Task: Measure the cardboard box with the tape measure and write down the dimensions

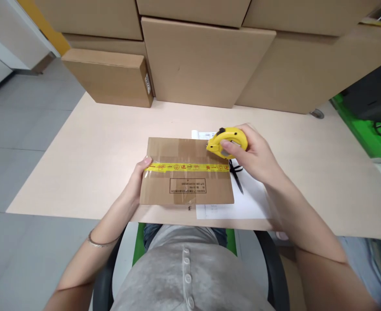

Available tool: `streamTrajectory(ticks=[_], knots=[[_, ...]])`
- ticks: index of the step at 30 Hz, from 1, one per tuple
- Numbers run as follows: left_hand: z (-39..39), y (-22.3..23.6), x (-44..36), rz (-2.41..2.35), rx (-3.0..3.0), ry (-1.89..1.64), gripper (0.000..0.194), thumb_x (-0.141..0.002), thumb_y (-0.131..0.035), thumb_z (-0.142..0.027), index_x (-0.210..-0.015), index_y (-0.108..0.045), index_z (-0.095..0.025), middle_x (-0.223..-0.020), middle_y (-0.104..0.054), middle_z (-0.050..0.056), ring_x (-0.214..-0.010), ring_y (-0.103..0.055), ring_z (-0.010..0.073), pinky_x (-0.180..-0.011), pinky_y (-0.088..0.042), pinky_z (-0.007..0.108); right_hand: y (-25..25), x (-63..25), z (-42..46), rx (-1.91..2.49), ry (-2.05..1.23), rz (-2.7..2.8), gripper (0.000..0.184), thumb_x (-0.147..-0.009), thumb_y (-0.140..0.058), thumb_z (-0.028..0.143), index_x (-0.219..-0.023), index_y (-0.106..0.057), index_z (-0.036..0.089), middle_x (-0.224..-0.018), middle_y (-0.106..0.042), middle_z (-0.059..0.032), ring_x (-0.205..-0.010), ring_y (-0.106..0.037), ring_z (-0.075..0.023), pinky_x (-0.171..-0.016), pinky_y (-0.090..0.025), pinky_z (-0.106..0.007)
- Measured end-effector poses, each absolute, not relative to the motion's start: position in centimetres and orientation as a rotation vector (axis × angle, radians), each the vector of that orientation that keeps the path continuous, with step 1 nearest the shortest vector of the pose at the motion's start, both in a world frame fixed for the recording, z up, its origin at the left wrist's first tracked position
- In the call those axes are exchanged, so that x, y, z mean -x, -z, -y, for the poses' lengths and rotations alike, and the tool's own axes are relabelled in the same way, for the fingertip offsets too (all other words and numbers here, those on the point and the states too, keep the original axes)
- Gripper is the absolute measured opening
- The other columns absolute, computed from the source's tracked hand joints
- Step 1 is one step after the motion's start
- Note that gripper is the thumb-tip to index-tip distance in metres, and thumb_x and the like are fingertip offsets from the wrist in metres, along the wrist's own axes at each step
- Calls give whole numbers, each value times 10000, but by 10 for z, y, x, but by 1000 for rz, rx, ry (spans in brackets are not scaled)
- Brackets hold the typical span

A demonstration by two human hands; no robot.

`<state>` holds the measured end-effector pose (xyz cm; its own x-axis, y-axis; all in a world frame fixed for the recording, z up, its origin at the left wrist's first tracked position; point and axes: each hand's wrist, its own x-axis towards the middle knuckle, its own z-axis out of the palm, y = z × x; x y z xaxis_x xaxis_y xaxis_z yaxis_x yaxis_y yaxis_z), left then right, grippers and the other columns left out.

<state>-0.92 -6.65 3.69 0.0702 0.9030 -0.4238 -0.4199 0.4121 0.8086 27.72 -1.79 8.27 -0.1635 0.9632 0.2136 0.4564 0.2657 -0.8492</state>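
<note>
A flat cardboard box (161, 190) with yellow printed tape (197, 167) across it lies near the table's front edge. My left hand (138, 175) grips its left side, thumb on top at the corner of the tape; the other fingers are hidden. In my right hand (253, 153) is a yellow tape measure (234, 136), held over the box's upper right corner, the thumb pressed on its side. No drawn-out blade is visible. Just right of the box, black-handled scissors (237, 179) lie on white paper (252, 203), partly covered by the box.
Large cardboard boxes (203, 65) stand stacked along the back of the table (90, 172). A smaller brown carton (112, 82) stands at the back left. A green surface with dark equipment (368, 116) is on the right. Chair armrests flank my body.
</note>
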Motion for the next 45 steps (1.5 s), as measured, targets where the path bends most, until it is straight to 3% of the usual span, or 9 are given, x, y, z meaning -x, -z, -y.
streamTrajectory(ticks=[10,16,20,24,27,31,38,41,45], knots=[[61,-20,6,-1125,-575,-1087,587,-724,-728,-669,-1000,-762,-152,-904,-851,122,-899,-821,379,-728,-681,416,-76,-208,14,968,-801,2274,429,-1030,-480,660,-1088,-576,247,-1146,-711,-72,-1115,-602,-273,-1091,-390,-495],[64,-24,2,-1076,-590,-1159,538,-741,-801,-567,-1106,-740,-177,-981,-849,99,-1029,-802,364,-860,-673,422,-67,-203,13,971,-490,2325,492,-1071,-369,661,-1044,-603,229,-1185,-654,-110,-1235,-584,-283,-1289,-138,-596],[66,-28,0,-1110,-609,-1199,469,-773,-787,-548,-1086,-727,-204,-970,-843,66,-1009,-805,334,-827,-667,382,-79,-242,24,1100,-278,2028,468,-1041,-427,701,-956,-562,262,-1015,-663,-83,-1026,-637,-270,-996,-467,-490],[66,-27,0,-1131,-629,-1211,418,-783,-769,-551,-1025,-712,-214,-884,-825,45,-963,-808,330,-787,-664,373,-70,-308,42,1707,-299,1969,471,-1075,-427,571,-712,-412,271,-599,-500,-2,-568,-458,-189,-622,-358,-365],[64,-27,0,-1135,-644,-1229,398,-807,-749,-547,-1027,-701,-220,-899,-822,49,-986,-802,326,-814,-659,376,-41,-335,56,2176,-378,2098,449,-1030,-495,537,-681,-441,261,-567,-539,-37,-570,-516,-233,-608,-289,-362],[66,-26,-1,-1157,-658,-1245,355,-833,-725,-534,-1018,-694,-232,-935,-823,55,-1027,-789,329,-817,-655,391,-7,-336,74,2169,-552,2108,349,-997,-539,467,-732,-502,244,-712,-667,-113,-758,-648,-321,-650,-336,-370],[70,-15,1,-1107,-646,-1290,425,-799,-756,-519,-1106,-714,-229,-996,-827,57,-1092,-783,333,-879,-648,387,1,-351,113,1848,-842,1869,432,-1065,-365,618,-860,-509,266,-676,-625,-17,-586,-580,-195,-551,-448,-322],[69,-13,1,-1105,-649,-1293,437,-803,-749,-530,-1110,-715,-221,-1002,-828,63,-1109,-780,340,-898,-646,393,9,-342,135,1627,-955,1761,423,-981,-548,671,-829,-474,282,-643,-594,12,-533,-557,-172,-483,-449,-300],[68,-13,0,-1090,-667,-1318,429,-810,-748,-540,-1091,-718,-217,-1018,-830,64,-1108,-779,344,-895,-648,388,23,-313,148,1325,-1152,1744,307,-892,-762,448,-744,-572,258,-643,-652,1,-499,-586,-151,-452,-470,-279]])
